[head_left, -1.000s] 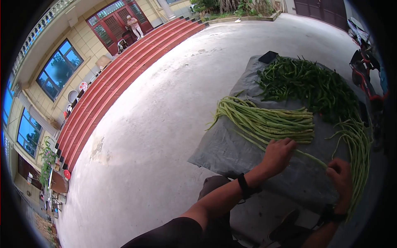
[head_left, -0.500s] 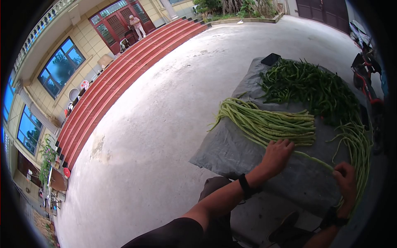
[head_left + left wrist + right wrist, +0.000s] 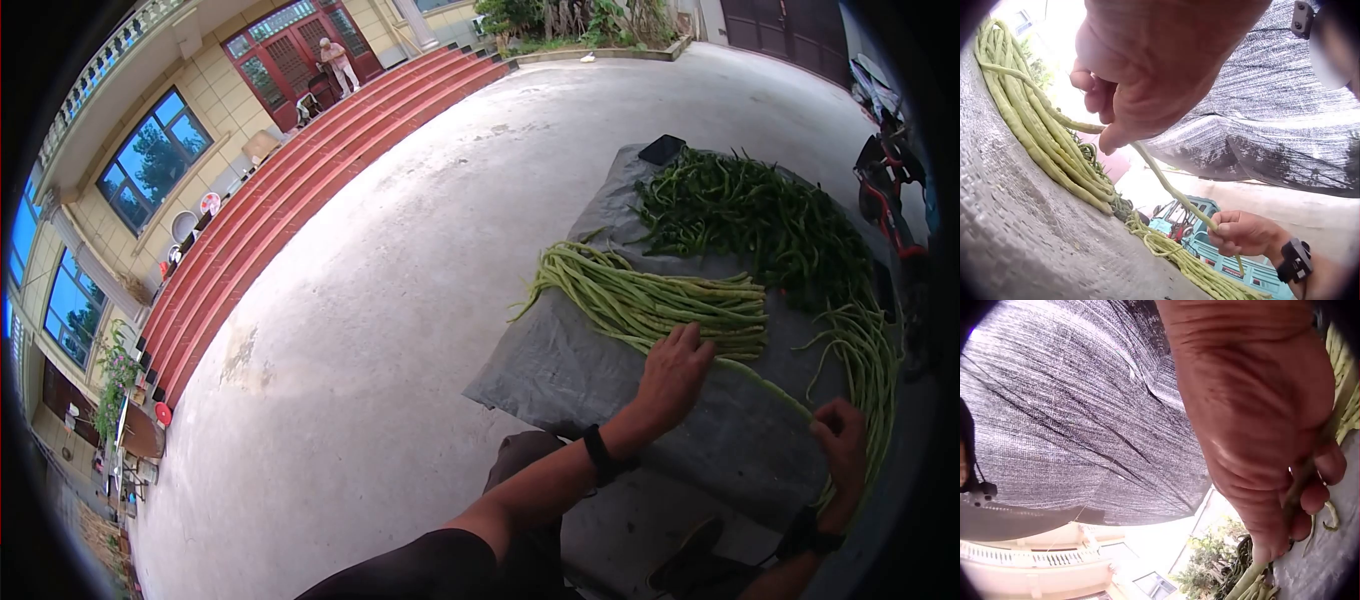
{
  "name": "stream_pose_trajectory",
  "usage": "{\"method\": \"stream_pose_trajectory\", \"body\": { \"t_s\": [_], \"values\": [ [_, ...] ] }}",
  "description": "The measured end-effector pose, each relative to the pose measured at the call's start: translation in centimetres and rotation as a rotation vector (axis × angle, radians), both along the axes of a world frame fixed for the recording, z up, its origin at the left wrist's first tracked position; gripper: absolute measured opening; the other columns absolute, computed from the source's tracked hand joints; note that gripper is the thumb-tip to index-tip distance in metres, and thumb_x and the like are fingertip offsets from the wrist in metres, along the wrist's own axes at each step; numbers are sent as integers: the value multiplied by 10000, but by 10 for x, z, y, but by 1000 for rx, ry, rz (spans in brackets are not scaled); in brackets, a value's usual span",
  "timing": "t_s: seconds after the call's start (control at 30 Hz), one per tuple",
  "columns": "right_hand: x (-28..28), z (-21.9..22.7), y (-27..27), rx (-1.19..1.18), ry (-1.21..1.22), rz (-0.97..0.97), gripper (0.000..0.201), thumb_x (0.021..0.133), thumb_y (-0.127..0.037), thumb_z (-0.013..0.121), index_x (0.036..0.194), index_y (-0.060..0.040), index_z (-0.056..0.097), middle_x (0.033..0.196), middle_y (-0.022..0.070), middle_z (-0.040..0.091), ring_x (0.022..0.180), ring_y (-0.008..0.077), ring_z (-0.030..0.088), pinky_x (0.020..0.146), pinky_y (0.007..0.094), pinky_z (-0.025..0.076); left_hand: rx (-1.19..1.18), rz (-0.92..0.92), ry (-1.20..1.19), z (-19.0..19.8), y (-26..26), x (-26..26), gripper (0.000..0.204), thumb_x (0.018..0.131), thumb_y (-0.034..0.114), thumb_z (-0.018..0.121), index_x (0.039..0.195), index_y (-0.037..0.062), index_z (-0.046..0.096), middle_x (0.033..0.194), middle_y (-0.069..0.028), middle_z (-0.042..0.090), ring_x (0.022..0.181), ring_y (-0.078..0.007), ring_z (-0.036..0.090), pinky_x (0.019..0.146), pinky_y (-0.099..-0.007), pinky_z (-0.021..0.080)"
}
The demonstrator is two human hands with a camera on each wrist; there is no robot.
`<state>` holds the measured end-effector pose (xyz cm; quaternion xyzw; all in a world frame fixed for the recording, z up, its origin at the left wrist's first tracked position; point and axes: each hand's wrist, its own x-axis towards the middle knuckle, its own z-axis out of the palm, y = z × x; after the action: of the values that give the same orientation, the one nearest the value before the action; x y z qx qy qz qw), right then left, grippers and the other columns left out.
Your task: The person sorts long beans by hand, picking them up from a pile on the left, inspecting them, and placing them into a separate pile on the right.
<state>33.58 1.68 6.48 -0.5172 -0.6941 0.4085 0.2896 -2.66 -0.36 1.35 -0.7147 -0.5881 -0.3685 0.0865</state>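
One long green bean (image 3: 1169, 185) stretches between the two hands. My left hand (image 3: 677, 375) pinches it with thumb and fingers, beside the near edge of a laid-out bundle of long beans (image 3: 650, 300). At the other end, my right hand (image 3: 840, 440) has its fingers curled round the bean, next to a second, looser pile of long beans (image 3: 870, 370). In the left wrist view, a short tail of the bean sticks out below the right hand (image 3: 1244, 232). The right wrist view shows the bean crossing the palm under the curled fingers (image 3: 1314, 498).
Grey sheeting (image 3: 540, 360) covers the work surface. Green peppers (image 3: 750, 210) are heaped at its far side, beside a dark flat object (image 3: 662, 150). A red and black vehicle (image 3: 885, 190) stands at the right. Red steps (image 3: 300, 180) and a person (image 3: 340, 66) are farther off.
My right hand has moved slightly right and down, drawing the bean out longer between the hands. The left hand stays by the bundle, its fingers a little higher. The head view has shifted slightly.
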Motion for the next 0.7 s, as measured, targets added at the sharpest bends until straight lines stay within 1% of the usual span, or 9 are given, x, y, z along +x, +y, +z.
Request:
{"method": "stream_pose_trajectory", "body": {
  "t_s": [0.03,0.13,0.23,0.33,0.43,0.53,0.63,0.7],
  "values": [
    [-1,1,0,-3,6,0,130,874,-51,763,947,-34,657,853,-15,586,813,80,573,755,288,476,-4,3,6,-1,1,0,100,937,123,699,1014,83,650,943,-105,660,919,-324,700,758,-471,538],
    [2,-7,0,42,29,-32,117,874,-50,757,926,-39,653,831,-25,577,789,71,565,729,283,470,-127,16,-28,-7,0,0,109,970,141,693,1042,82,637,902,-115,715,798,-352,734,668,-493,551],
    [4,-7,2,17,34,-43,116,877,-49,751,930,-45,649,823,-35,572,767,63,557,705,271,458,-173,28,-27,-10,1,-1,133,1003,160,684,1085,81,614,891,-129,745,722,-381,739,606,-515,546],
    [7,-9,5,30,38,-25,119,877,-47,748,939,-50,647,822,-42,567,762,58,554,691,260,448,-227,31,-60,-8,-1,-1,149,1022,171,676,1105,79,594,898,-132,738,735,-390,736,605,-519,542],
    [6,-7,5,26,36,-31,123,875,-47,748,942,-53,646,814,-48,555,763,52,549,692,259,445,-118,27,-137,-4,-4,1,162,1026,173,681,1127,81,593,896,-120,737,740,-384,736,602,-510,542],
    [11,-11,7,18,47,-23,132,870,-52,751,943,-59,641,833,-46,555,786,54,551,713,264,455,-12,-2,-187,6,-7,2,199,1016,150,692,1195,89,628,909,-101,749,747,-365,741,608,-490,550],
    [16,-17,8,67,69,-23,146,865,-51,749,954,-63,635,866,-41,562,816,60,556,746,267,468,120,-45,-214,13,-9,5,306,994,106,709,1295,104,656,979,-91,771,781,-340,751,639,-462,572],
    [16,-14,6,45,66,-32,153,861,-46,746,961,-63,632,881,-38,566,830,64,559,763,267,472,154,-59,-218,14,-9,6,374,981,86,717,1350,110,659,1037,-93,779,820,-332,761,673,-448,588]
  ]
}}
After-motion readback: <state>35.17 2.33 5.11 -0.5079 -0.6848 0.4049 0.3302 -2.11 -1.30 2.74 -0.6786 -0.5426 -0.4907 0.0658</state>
